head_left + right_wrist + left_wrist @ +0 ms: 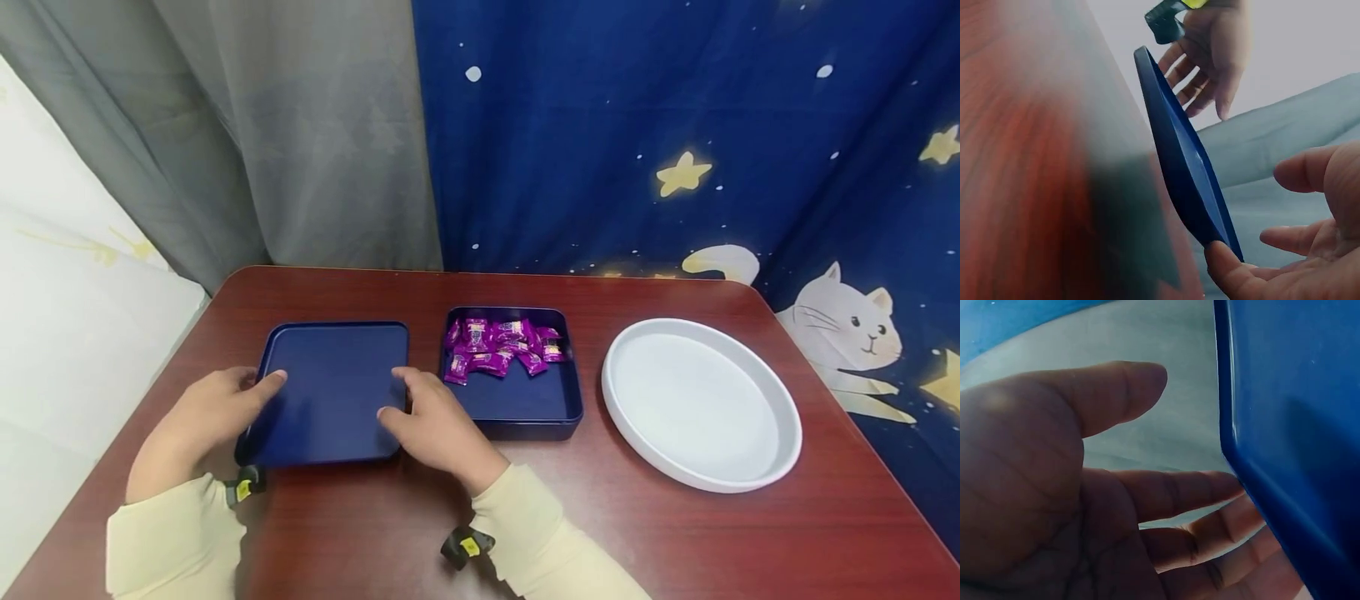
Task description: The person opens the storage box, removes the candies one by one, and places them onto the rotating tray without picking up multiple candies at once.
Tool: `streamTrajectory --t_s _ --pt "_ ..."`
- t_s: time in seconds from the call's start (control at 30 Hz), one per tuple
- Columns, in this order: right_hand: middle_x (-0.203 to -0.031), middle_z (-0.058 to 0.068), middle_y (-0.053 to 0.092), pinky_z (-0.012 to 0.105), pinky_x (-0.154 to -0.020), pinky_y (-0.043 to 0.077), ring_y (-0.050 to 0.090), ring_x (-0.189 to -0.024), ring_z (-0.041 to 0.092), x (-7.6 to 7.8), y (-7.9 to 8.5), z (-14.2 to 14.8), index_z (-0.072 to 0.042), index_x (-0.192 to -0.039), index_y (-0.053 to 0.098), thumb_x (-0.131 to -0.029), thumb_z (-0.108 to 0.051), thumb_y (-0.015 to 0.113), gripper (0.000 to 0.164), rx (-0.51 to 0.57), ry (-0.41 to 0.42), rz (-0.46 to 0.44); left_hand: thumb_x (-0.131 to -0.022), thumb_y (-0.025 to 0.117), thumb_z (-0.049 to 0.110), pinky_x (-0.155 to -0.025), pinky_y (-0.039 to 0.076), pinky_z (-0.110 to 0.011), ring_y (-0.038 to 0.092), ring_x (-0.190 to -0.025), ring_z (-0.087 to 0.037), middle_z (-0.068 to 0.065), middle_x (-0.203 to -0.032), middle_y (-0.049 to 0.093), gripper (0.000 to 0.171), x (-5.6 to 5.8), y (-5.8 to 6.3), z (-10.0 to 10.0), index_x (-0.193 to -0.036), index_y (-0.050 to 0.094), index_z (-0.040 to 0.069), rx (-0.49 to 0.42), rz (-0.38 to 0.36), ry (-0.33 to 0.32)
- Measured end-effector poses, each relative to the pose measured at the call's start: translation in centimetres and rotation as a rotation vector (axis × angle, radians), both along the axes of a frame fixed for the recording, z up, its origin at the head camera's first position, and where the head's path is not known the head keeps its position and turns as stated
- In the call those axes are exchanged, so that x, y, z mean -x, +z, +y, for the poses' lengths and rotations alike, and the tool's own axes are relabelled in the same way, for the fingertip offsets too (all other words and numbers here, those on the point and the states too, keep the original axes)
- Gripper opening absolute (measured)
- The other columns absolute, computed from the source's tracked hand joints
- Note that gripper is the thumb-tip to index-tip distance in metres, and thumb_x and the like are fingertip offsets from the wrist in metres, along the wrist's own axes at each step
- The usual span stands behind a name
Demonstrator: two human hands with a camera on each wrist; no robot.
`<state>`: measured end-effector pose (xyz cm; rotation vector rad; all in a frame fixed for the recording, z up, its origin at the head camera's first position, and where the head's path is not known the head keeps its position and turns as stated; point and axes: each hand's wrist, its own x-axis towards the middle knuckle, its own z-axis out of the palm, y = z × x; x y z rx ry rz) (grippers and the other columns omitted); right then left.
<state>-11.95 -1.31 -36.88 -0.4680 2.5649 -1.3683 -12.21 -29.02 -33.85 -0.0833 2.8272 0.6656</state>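
Note:
A shallow, square navy-blue lid (pixel 330 396) lies between my two hands. In the right wrist view, a gap separates it from the table. My left hand (pixel 213 408) is at its left side, with fairly straight fingers touching the edge from below (pixel 1197 531) and the thumb apart from it. On the opposite side, my right hand (pixel 438 421) touches the lid's edge with a fingertip (pixel 1222 262), its thumb away from the surface. Beside the right hand stands a navy-blue box (pixel 517 408) holding several purple-wrapped candies (pixel 491 346), mostly toward its back.
A round white tray (pixel 701 400) with a raised rim stands on the right of the reddish-brown wooden table (pixel 360 542). Behind the table hang a grey curtain (pixel 337 150) and a blue one (pixel 570 150) with stars and a cat.

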Motion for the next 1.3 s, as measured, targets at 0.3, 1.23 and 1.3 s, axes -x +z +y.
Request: streamTrajectory --t_s 0.3,1.23,1.3 --pt "-0.152 0.009 0.042 0.041 -0.113 0.029 0.03 -0.145 0.022 -0.7 -1.7 -1.2 -0.009 -0.147 0.045 -0.096 -0.031 0.062 0.059 -0.042 0.041 -0.066 -0.102 0.037 0.054 -0.093 0.038 -0.065 0.046 -0.115 -0.058 -0.044 -0.128 0.046 0.083 0.8 -1.5 0.3 -0.132 0.042 -0.023 0.021 -0.012 0.005" --pt "-0.111 -0.002 0.069 0.028 -0.086 0.05 0.063 -0.101 0.01 -0.7 2.1 2.0 -0.012 -0.127 0.063 -0.096 -0.03 0.064 0.036 -0.033 0.137 0.114 -0.101 0.047 0.044 -0.093 0.04 -0.063 0.052 -0.114 -0.051 -0.036 -0.126 0.054 0.064 3.1 -0.9 5.0 -0.13 0.052 -0.013 -0.038 0.208 -0.02" --pt "-0.104 -0.002 0.07 0.026 -0.082 0.051 0.064 -0.095 0.008 -0.2 3.0 3.2 -0.011 -0.124 0.065 -0.096 -0.026 0.064 0.032 0.003 0.128 0.144 -0.101 0.05 0.041 -0.092 0.042 -0.06 0.056 -0.112 -0.046 -0.031 -0.124 0.058 0.056 3.8 -0.5 7.1 -0.128 0.056 -0.009 -0.081 0.237 -0.038"
